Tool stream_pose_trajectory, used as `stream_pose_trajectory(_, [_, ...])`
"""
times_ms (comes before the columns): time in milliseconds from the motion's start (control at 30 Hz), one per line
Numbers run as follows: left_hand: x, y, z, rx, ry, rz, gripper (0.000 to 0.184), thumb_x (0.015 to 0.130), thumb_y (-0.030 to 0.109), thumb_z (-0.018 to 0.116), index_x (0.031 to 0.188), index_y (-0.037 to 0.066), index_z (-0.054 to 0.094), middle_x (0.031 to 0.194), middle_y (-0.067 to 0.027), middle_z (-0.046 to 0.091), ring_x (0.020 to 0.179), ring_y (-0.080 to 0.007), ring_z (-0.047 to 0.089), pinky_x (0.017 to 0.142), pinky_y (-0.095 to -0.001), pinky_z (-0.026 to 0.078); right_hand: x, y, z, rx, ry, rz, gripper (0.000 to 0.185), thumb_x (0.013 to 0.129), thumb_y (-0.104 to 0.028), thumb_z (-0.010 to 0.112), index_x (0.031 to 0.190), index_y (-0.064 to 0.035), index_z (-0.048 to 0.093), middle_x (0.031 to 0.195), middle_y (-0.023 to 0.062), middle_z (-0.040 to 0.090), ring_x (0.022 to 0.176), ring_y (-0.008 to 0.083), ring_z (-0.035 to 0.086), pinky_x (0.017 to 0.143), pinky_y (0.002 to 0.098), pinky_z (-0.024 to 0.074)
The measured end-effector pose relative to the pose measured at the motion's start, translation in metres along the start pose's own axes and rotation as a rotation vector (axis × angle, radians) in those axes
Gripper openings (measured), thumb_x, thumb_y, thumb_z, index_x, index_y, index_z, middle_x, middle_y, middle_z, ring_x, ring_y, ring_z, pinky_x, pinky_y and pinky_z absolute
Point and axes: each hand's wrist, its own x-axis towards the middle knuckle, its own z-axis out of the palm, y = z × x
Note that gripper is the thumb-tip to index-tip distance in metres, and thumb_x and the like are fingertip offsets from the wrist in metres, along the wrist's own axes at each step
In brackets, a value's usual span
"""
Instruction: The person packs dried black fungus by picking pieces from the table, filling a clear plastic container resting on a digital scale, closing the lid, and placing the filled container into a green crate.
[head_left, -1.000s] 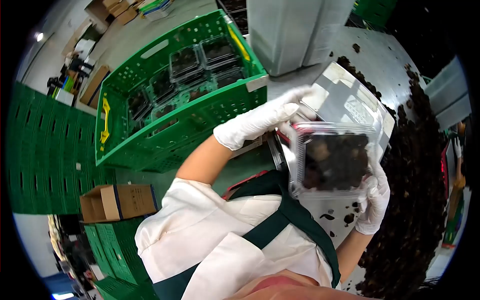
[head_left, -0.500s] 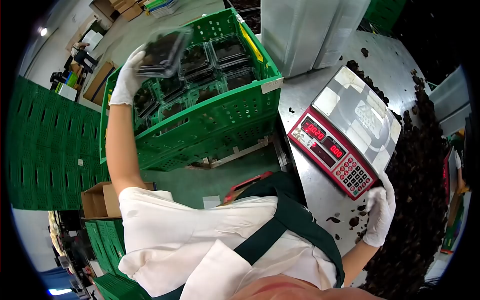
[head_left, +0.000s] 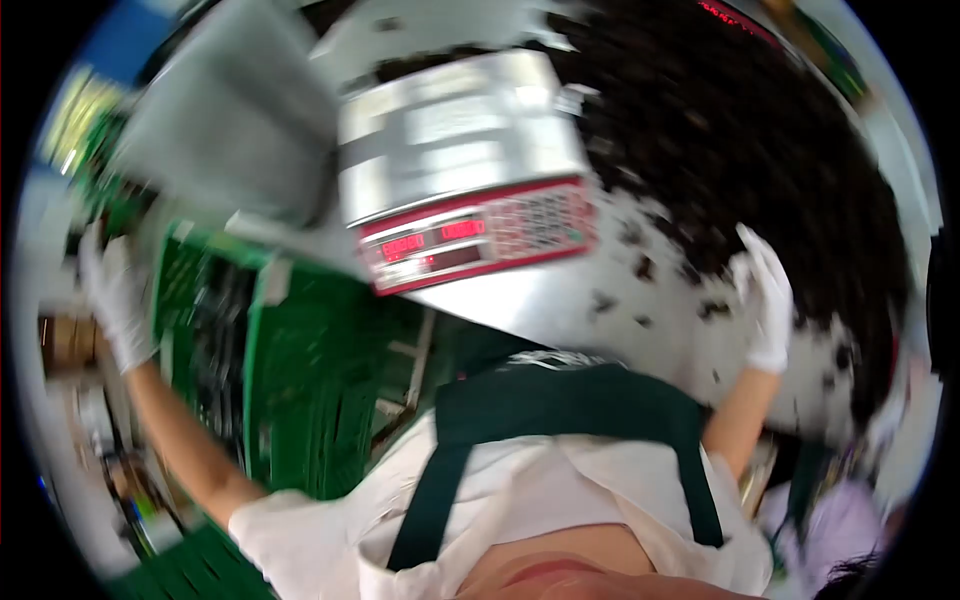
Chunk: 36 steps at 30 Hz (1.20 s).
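My left hand [head_left: 118,295], in a white glove, is raised at the left beside a green crate [head_left: 300,370]; its fingers are apart and hold nothing. Blurred clear packs [head_left: 222,340] lie inside that crate. Over the metal table, my gloved right hand [head_left: 765,295] hovers near the edge of a dark heap [head_left: 740,130], fingers spread and holding nothing. Between the hands stands a red scale [head_left: 480,238] with a shiny silver plate [head_left: 460,135] that bears no pack. Its red digits are lit but smeared.
A tall grey bin [head_left: 235,110] stands at the upper left. Dark crumbs are scattered over the metal table [head_left: 520,300]. Cardboard boxes [head_left: 68,343] show at the far left, and part of another person in a light purple top [head_left: 835,525] at the lower right.
The view has swung to the right. The pack my left hand carried over the crate is no longer in it, and that hand is now open. My right hand has moved away from the scale.
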Motion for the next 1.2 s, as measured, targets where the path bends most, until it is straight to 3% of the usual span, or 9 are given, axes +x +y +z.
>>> stream_pose_trajectory(100, [0.091, 0.052, 0.031, -0.055, -0.010, 0.274, 0.051, 0.109, 0.023, 0.054, 0.156, 0.003, 0.046, 0.153, -0.0182, 0.055, 0.136, -0.0297, 0.054, 0.115, -0.0401, 0.042, -0.008, 0.008, -0.040, 0.008, 0.151, -0.101, 0.035, 0.106, -0.021, 0.060, 0.135, -0.0033, 0.068, 0.087, -0.0015, 0.068, 0.069, 0.0025, 0.052, 0.061, 0.0186, 0.0381])
stream_pose_trajectory(167, [0.096, 0.139, 0.036, -0.330, -0.211, 0.144, 0.055, 0.112, 0.032, 0.042, 0.158, 0.000, 0.043, 0.155, -0.0157, 0.053, 0.140, -0.0248, 0.052, 0.121, -0.0370, 0.036, -0.027, 0.011, -0.062, 0.000, 0.318, -0.091, 0.032, 0.106, -0.020, 0.062, 0.132, -0.0038, 0.069, 0.088, -0.0008, 0.071, 0.071, 0.0026, 0.055, 0.063, 0.0185, 0.0418])
stream_pose_trajectory(267, [0.146, 0.075, 0.066, 0.085, -0.326, 0.113, 0.059, 0.111, 0.041, 0.040, 0.153, 0.000, 0.049, 0.154, -0.0188, 0.055, 0.138, -0.0299, 0.055, 0.116, -0.0371, 0.039, -0.057, 0.036, -0.106, 0.011, 0.568, 0.003, 0.026, 0.104, -0.017, 0.063, 0.125, -0.0043, 0.071, 0.086, -0.0006, 0.071, 0.068, 0.0025, 0.056, 0.063, 0.0184, 0.0443])
stream_pose_trajectory(433, [0.172, 0.064, 0.060, -0.238, -0.443, -0.119, 0.045, 0.107, 0.030, 0.058, 0.136, -0.005, 0.062, 0.125, -0.0142, 0.070, 0.117, -0.0219, 0.066, 0.100, -0.0343, 0.052, -0.093, 0.074, -0.135, -0.014, 0.777, 0.136, 0.024, 0.105, -0.016, 0.062, 0.123, -0.0037, 0.071, 0.085, -0.0001, 0.070, 0.067, 0.0022, 0.056, 0.062, 0.0170, 0.0435])
stream_pose_trajectory(600, [0.157, 0.127, 0.030, -0.174, -0.253, -0.059, 0.040, 0.106, 0.023, 0.058, 0.134, -0.005, 0.063, 0.124, -0.0135, 0.070, 0.115, -0.0213, 0.067, 0.099, -0.0326, 0.054, -0.072, 0.092, -0.128, -0.066, 0.686, 0.133, 0.034, 0.100, -0.019, 0.068, 0.130, -0.0035, 0.068, 0.100, 0.0038, 0.072, 0.080, 0.0075, 0.064, 0.073, 0.0200, 0.0510])
stream_pose_trajectory(800, [0.099, 0.220, 0.030, -0.187, -0.070, 0.120, 0.034, 0.105, 0.015, 0.059, 0.131, -0.005, 0.065, 0.123, -0.0127, 0.071, 0.113, -0.0206, 0.068, 0.097, -0.0306, 0.056, -0.017, 0.076, -0.089, -0.989, 0.462, -0.106, 0.067, 0.093, -0.035, 0.072, 0.154, -0.0197, 0.051, 0.155, 0.0130, 0.048, 0.139, 0.0309, 0.049, 0.113, 0.0463, 0.0448])
stream_pose_trajectory(867, [0.048, 0.241, 0.081, -0.260, -0.012, 0.585, 0.025, 0.100, -0.001, 0.061, 0.122, -0.006, 0.070, 0.116, -0.0117, 0.074, 0.105, -0.0194, 0.071, 0.095, -0.0276, 0.059, 0.007, 0.081, -0.082, -0.924, 0.462, -0.177, 0.072, 0.093, -0.041, 0.071, 0.158, -0.0237, 0.044, 0.160, 0.0129, 0.042, 0.144, 0.0328, 0.041, 0.116, 0.0494, 0.0408])
stream_pose_trajectory(1067, [-0.096, 0.383, 0.152, -0.255, -0.426, 0.397, 0.014, 0.096, 0.011, 0.073, 0.108, 0.003, 0.076, 0.093, -0.0133, 0.078, 0.082, -0.0283, 0.076, 0.078, -0.0342, 0.060, 0.037, 0.079, -0.064, -0.694, 0.251, -0.235, 0.070, 0.094, -0.056, 0.070, 0.152, -0.0189, 0.055, 0.160, 0.0147, 0.044, 0.145, 0.0350, 0.041, 0.121, 0.0477, 0.0355])
stream_pose_trajectory(1200, [-0.104, 0.396, 0.148, -0.356, -0.442, 0.313, 0.031, 0.095, 0.009, 0.074, 0.125, 0.005, 0.069, 0.108, -0.0154, 0.074, 0.096, -0.0300, 0.073, 0.086, -0.0365, 0.058, 0.038, 0.077, -0.041, -1.029, 0.042, -0.293, 0.084, 0.082, -0.066, 0.075, 0.155, -0.0353, 0.049, 0.166, 0.0145, 0.036, 0.155, 0.0376, 0.027, 0.123, 0.0578, 0.0301])
